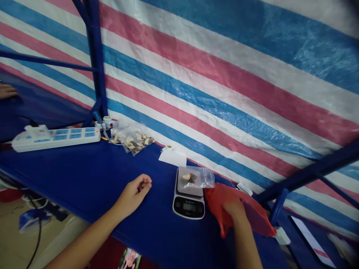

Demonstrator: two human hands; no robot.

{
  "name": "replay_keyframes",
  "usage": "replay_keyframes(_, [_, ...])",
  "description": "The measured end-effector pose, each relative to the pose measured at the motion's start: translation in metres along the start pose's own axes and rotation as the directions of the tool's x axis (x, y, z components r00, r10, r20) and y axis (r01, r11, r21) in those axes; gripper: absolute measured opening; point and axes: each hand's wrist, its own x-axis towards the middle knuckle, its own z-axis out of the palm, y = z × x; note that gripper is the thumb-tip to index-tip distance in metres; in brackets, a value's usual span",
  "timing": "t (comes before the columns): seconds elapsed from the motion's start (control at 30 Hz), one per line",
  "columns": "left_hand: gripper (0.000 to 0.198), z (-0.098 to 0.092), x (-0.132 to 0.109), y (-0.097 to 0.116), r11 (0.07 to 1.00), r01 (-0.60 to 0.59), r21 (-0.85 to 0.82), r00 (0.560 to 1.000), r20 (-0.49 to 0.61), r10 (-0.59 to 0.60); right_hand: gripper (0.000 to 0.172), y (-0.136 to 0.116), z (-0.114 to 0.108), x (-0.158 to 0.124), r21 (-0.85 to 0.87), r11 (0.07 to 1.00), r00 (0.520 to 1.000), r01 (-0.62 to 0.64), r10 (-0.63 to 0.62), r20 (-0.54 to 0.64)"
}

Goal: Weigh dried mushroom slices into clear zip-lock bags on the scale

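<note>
My left hand (136,194) rests on the blue table with its fingers loosely curled in, and nothing shows in it. To its right stands a kitchen scale (189,207) with a black display panel. On the scale's pan lies a clear plastic bag (206,177) holding a few beige and dark pieces (190,178). My right hand (235,210) reaches into a red plastic bag (215,205) just right of the scale. The bag hides its fingers, so whether they grip anything cannot be seen.
A larger clear bag of similar pieces (136,142) lies at the back beside a white power strip (56,138). White paper (172,157) sits behind the scale. Blue metal posts (97,59) frame a striped tarp. Another person's hand (8,91) shows far left.
</note>
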Motion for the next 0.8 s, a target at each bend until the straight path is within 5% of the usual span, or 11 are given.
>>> replay_keyframes(0.3, [0.027,-0.001,-0.002,-0.005,1.000,0.001,-0.022,1.000,0.027,0.000,0.053,-0.004,0.015,-0.003,-0.108,0.986,0.990,-0.129,0.122,-0.063])
replay_keyframes(0.57, [0.027,-0.002,0.000,0.001,0.999,0.016,0.037,0.999,0.046,-0.017,0.049,0.002,0.018,-0.002,-0.080,0.980,0.974,-0.182,0.168,-0.149])
replay_keyframes(0.8, [0.025,-0.001,0.000,0.003,1.000,0.005,0.001,1.000,0.024,-0.005,0.042,0.001,0.019,-0.001,-0.161,0.987,0.971,0.010,-0.047,-0.233])
